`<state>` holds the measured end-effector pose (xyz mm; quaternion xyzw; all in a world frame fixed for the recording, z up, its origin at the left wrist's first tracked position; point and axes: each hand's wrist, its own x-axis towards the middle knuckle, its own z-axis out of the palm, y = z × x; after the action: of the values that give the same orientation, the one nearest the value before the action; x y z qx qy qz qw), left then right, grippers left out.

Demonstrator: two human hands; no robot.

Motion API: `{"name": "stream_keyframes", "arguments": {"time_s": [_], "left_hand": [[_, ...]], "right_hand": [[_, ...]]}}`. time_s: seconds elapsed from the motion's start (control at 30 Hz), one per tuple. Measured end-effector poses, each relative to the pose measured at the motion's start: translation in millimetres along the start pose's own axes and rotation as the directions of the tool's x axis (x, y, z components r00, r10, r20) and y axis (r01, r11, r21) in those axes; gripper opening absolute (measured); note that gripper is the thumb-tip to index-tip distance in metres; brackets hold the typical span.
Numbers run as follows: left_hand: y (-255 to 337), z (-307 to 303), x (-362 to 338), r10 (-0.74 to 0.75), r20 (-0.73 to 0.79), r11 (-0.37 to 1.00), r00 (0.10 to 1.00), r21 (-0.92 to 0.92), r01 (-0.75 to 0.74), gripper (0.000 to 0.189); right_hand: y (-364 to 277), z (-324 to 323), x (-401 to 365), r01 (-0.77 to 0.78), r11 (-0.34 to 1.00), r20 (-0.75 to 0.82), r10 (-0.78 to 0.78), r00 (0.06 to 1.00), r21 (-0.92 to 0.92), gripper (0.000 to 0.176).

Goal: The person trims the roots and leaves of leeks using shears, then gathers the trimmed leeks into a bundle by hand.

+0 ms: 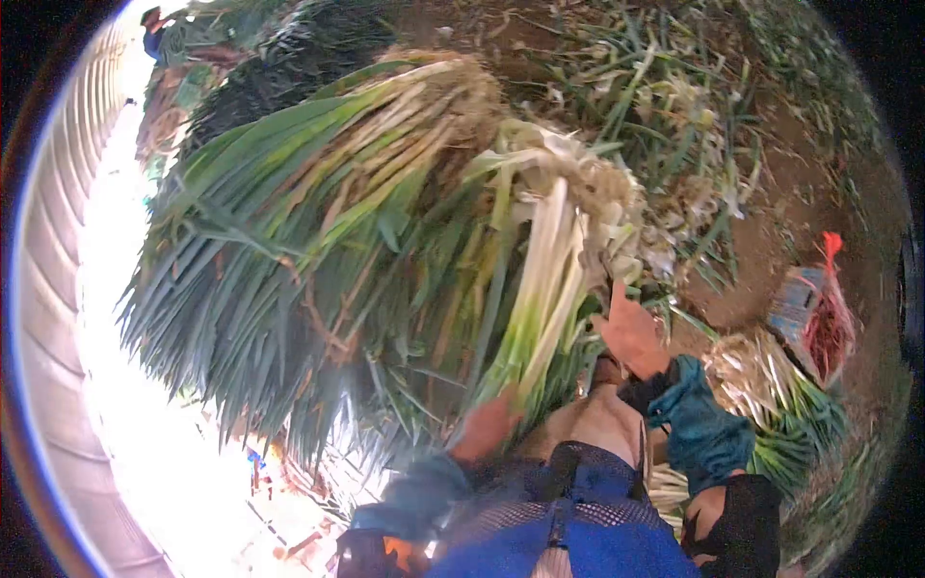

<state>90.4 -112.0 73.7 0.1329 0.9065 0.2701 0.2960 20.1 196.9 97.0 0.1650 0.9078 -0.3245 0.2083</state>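
Observation:
A few large green onions (540,260) stretch across the pile's near side, white stems and roots pointing away from me, green leaves towards my waist. My left hand (487,429), blurred, closes around their leaf end. My right hand (631,332) is beside the root end, its fingers mostly curled with the index finger pointing forward. A thin dark piece shows at its fingertips, too small to make out. Loose peeled skins and roots (612,197) lie just beyond that hand. Under the held stems spreads a big heap of green onions (385,222), with long dark leaves fanning left.
A bundle of green onions (747,376) lies to my right. Beyond it sits a clear bag with red strings (829,328). Leaf scraps (665,106) litter the bare soil (771,260). A ribbed pale wall (53,318) curves along the left; a person (152,34) is far back.

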Motion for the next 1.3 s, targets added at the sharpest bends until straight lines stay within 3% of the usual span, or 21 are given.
{"name": "stream_keyframes", "arguments": {"time_s": [0.07,0.1,0.17,0.2,0.23,0.3,0.4,0.43,0.53,0.63,0.7,0.73,0.77,0.83,0.87,0.9,1.0,1.03,1.1,1.2,1.3], "left_hand": [[21,-63,45,0.204,-0.112,0.963,0.973,0.203,-0.178,0.055],[25,-102,74,0.206,-0.152,0.907,0.967,0.400,-0.131,0.049],[24,-184,123,0.328,-0.455,0.839,0.828,0.544,-0.034,0.055],[3,-214,138,0.355,-0.533,0.680,0.768,0.711,0.180,0.062],[-2,-255,147,0.308,-0.515,0.681,0.800,0.707,0.193,0.070],[-52,-305,165,0.066,-0.610,0.467,0.790,0.718,0.516,0.075],[-79,-324,146,0.137,-0.563,0.317,0.815,0.805,0.502,0.080],[-84,-322,145,0.098,-0.564,0.187,0.820,0.819,0.542,0.080],[-89,-313,135,-0.029,-0.546,0.416,0.837,0.755,0.507,0.074],[-72,-287,115,0.053,-0.398,0.415,0.916,0.843,0.342,0.054],[-41,-245,91,0.152,-0.378,0.377,0.913,0.876,0.300,0.044],[-40,-223,81,0.090,-0.334,0.465,0.938,0.847,0.258,0.043],[-40,-200,70,0.029,-0.281,0.549,0.959,0.806,0.219,0.043],[-12,-160,42,-0.175,-0.178,0.708,0.968,0.661,0.249,0.040],[-12,-136,26,-0.075,-0.200,0.774,0.977,0.606,0.184,0.041],[-14,-116,12,0.018,-0.229,0.830,0.973,0.546,0.113,0.042],[-2,-79,-4,-0.194,-0.084,0.885,0.977,0.416,0.212,0.049],[-1,-73,-6,-0.244,0.034,0.885,0.969,0.417,0.208,0.050],[-4,-70,-6,-0.328,0.255,0.882,0.910,0.428,0.198,0.052],[28,-93,14,-0.212,0.205,0.851,0.956,0.520,0.077,0.056],[42,-95,62,0.106,-0.127,0.933,0.986,0.356,-0.054,0.014]], "right_hand": [[-15,5,-19,0.134,0.989,0.019,-0.135,0.991,0.066,0.064],[-15,14,-32,0.245,0.966,-0.019,-0.244,0.969,0.082,0.062],[-18,23,-45,0.361,0.930,-0.050,-0.358,0.932,0.070,0.063],[-18,24,-47,0.363,0.930,-0.043,-0.362,0.931,0.048,0.066],[-20,25,-47,0.364,0.931,-0.039,-0.363,0.931,0.028,0.069],[-31,14,-51,0.261,0.960,0.029,-0.265,0.964,0.100,0.071],[-28,11,-54,0.257,0.962,0.050,-0.262,0.964,0.090,0.071],[-25,14,-59,0.280,0.957,0.052,-0.284,0.957,0.073,0.071],[-23,24,-66,0.260,0.966,0.098,-0.259,0.961,0.003,0.069],[-28,27,-73,0.614,0.787,-0.044,-0.616,0.786,-0.057,0.069],[-39,36,-73,0.533,0.838,0.006,-0.537,0.843,0.117,0.069],[-41,40,-76,0.476,0.856,0.045,-0.494,0.868,0.202,0.070],[-39,42,-80,0.687,0.724,-0.042,-0.686,0.726,0.066,0.071],[-53,39,-92,0.543,0.818,0.119,-0.569,0.814,0.191,0.071],[-64,37,-98,0.451,0.858,0.209,-0.501,0.840,0.246,0.072],[-81,29,-95,0.283,0.942,0.436,-0.335,0.835,0.181,0.072],[-62,52,-91,0.300,0.921,0.364,-0.376,0.852,0.249,0.070],[-61,55,-81,0.212,0.966,0.409,-0.255,0.876,0.148,0.070],[-53,58,-83,0.269,0.955,0.326,-0.294,0.898,0.122,0.070],[-40,59,-90,0.340,0.926,0.280,-0.375,0.884,0.164,0.071],[-43,52,-93,0.332,0.932,0.303,-0.362,0.882,0.147,0.071]]}}
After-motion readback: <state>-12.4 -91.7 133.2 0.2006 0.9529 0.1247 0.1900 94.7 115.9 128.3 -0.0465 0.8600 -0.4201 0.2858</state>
